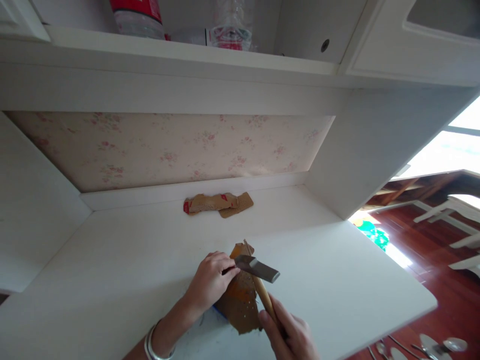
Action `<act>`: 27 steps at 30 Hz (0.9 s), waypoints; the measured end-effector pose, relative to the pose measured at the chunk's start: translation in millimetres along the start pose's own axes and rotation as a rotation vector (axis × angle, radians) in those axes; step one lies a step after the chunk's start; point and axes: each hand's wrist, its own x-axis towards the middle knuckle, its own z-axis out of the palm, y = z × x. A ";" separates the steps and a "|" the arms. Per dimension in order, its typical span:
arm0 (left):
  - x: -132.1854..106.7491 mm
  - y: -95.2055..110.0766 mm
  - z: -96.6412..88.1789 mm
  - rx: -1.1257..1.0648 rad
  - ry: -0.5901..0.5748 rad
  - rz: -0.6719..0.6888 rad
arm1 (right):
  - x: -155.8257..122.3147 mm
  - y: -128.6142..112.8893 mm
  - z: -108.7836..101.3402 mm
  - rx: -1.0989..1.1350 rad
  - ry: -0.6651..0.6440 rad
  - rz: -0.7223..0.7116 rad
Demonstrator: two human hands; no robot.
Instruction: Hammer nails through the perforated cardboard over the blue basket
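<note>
My right hand is closed round the wooden handle of a hammer, whose dark metal head hovers just above a torn piece of brown cardboard on the white desk. My left hand rests on the cardboard's left side with fingers curled and pinched near the hammer head; what they pinch is too small to see. Silver bangles circle my left wrist.
A second crumpled strip of brown cardboard with red print lies at the back of the desk against the floral wall panel. Plastic bottles stand on the shelf above. The desk's right edge drops to a red wooden floor with spoons.
</note>
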 end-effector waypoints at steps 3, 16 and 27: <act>0.8 1.2 -0.4 -0.001 0.007 -0.012 | 1.1 2.7 -2.2 -0.015 -0.032 -0.042; 1.5 8.3 -1.3 0.035 -0.072 -0.150 | 8.6 -1.1 -13.1 -0.028 0.000 -0.021; 3.4 12.3 1.7 0.054 -0.158 -0.175 | 10.8 -4.6 -24.6 -0.089 0.001 0.089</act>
